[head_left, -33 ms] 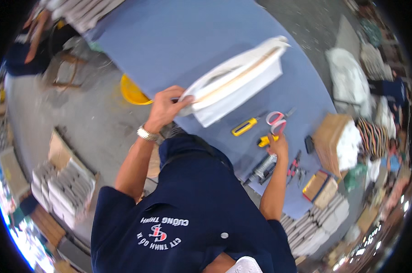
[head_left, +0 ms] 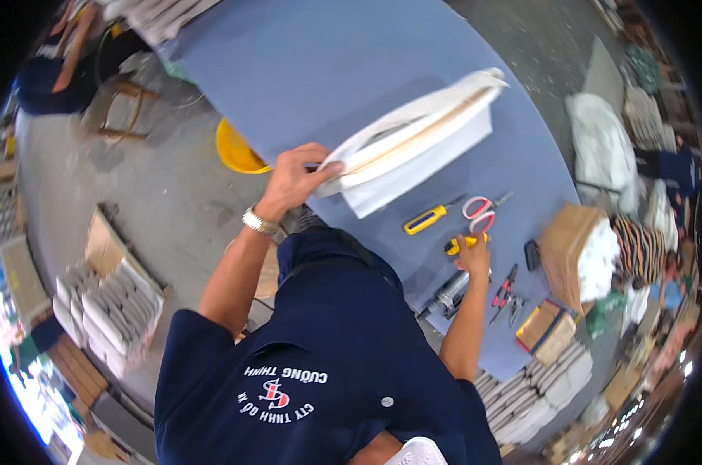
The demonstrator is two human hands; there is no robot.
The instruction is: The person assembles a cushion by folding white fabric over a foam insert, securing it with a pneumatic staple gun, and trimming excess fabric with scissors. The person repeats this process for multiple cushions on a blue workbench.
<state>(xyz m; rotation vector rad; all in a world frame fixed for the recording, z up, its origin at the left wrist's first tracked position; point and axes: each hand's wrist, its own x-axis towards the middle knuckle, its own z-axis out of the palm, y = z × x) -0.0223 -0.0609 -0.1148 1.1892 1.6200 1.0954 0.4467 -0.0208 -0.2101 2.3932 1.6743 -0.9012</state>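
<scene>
My left hand (head_left: 295, 180) grips the near left end of a long white fabric-covered piece (head_left: 424, 147). A thin tan strip, wood-like, runs along its middle, and the piece stands tilted over the blue-grey table. My right hand (head_left: 473, 254) is closed around a small yellow-and-black tool (head_left: 454, 246) on the table; the fingers hide part of it, so its kind is unclear. Just beyond that hand lie scissors (head_left: 481, 215) with red-and-white handles. To their left is a yellow screwdriver (head_left: 425, 220). A grey cylindrical tool (head_left: 448, 293) lies partly behind my right forearm.
Right of my forearm lie red-and-black pliers (head_left: 505, 285), a black object (head_left: 531, 254) and a small open box (head_left: 543, 327). A carton (head_left: 560, 252) with white stuff stands beside the table (head_left: 289, 62). A yellow basin (head_left: 238, 151) and stacked cushions (head_left: 118, 310) are at left; another person (head_left: 48, 81) works far left.
The whole view has shifted slightly. My right hand sits a little farther from the scissors' handles, nearer my body. The left hand keeps its grip on the white piece.
</scene>
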